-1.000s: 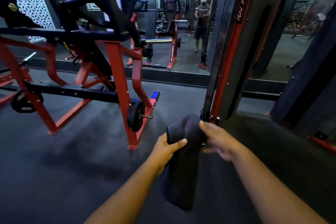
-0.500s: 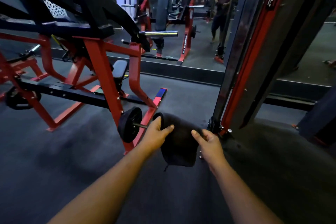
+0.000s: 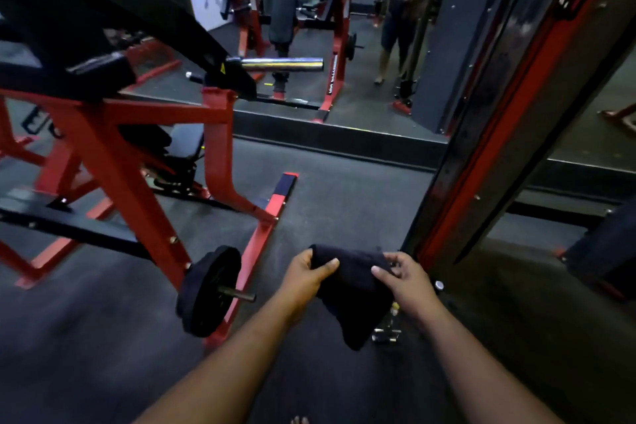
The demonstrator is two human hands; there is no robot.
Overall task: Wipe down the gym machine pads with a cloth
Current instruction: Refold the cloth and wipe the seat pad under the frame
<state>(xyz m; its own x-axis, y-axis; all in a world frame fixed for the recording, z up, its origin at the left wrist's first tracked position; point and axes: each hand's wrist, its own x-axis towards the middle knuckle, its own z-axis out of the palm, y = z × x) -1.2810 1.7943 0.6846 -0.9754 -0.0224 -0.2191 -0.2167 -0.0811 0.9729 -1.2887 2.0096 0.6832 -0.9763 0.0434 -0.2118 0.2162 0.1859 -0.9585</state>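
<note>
A dark folded cloth (image 3: 352, 296) hangs in front of me at waist height, held between both hands. My left hand (image 3: 304, 277) grips its left edge with the thumb over the top. My right hand (image 3: 406, 277) pinches its right edge. A black seat pad (image 3: 187, 144) of the red-framed machine (image 3: 113, 155) sits low to the left, behind the frame's uprights. Both hands are well short of that pad.
A black weight plate (image 3: 206, 289) on a peg juts from the red frame just left of my left hand. A tall black and red upright (image 3: 481, 134) stands to the right. A chrome sleeve (image 3: 282, 64) sticks out ahead; a wall mirror lies beyond.
I have moved closer to the red machine and the upright. The cloth, which hung long from my left hand, is now gathered shorter between both hands.
</note>
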